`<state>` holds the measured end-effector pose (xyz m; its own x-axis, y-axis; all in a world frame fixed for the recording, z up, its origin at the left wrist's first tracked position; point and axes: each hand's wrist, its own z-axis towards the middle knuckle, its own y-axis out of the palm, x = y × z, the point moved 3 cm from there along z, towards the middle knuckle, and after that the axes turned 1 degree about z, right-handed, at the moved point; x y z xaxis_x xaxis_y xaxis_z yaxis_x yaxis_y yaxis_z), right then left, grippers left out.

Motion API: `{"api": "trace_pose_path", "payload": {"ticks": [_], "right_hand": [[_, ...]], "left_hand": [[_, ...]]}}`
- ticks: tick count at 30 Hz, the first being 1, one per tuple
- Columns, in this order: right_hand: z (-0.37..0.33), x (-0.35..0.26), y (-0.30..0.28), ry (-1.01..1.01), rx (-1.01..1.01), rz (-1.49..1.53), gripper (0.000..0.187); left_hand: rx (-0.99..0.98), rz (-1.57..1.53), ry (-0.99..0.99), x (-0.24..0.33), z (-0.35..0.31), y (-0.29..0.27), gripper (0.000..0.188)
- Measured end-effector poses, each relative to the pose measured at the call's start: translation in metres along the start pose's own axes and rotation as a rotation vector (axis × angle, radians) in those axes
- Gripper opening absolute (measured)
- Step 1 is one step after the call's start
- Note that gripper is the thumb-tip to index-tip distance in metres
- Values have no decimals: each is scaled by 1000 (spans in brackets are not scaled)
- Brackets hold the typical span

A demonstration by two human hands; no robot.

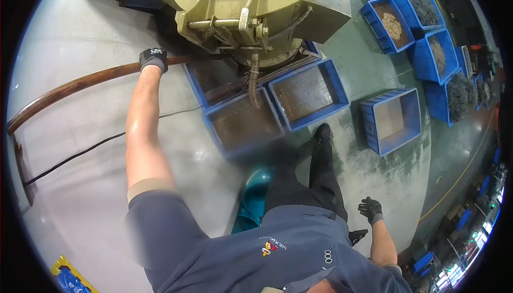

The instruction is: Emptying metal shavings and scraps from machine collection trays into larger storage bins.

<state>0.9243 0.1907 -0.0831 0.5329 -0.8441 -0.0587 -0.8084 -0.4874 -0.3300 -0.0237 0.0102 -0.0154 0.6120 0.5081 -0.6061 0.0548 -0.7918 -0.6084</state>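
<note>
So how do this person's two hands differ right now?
The left hand is closed on the brown curved bar, while the right hand holds nothing. The left hand is stretched well out in front; the right hand hangs farther back, off to the side, fingers loosely parted. Both wear dark gloves.

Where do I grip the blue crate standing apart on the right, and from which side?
Probably best by the top rim of the blue crate, at two opposite sides, coming from above: it stands upright, its open top facing up. The right hand is nearer.
</note>
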Motion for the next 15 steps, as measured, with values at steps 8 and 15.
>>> {"api": "trace_pose_path", "payload": {"ticks": [8,15], "right_hand": [[-17,-6,-8,-27,-60,-38,43],[-8,-31,0,-56,-87,-71,43]], "left_hand": [[528,-227,298,51,-30,-5,20],[590,-671,416,231,-161,133,45]]}}
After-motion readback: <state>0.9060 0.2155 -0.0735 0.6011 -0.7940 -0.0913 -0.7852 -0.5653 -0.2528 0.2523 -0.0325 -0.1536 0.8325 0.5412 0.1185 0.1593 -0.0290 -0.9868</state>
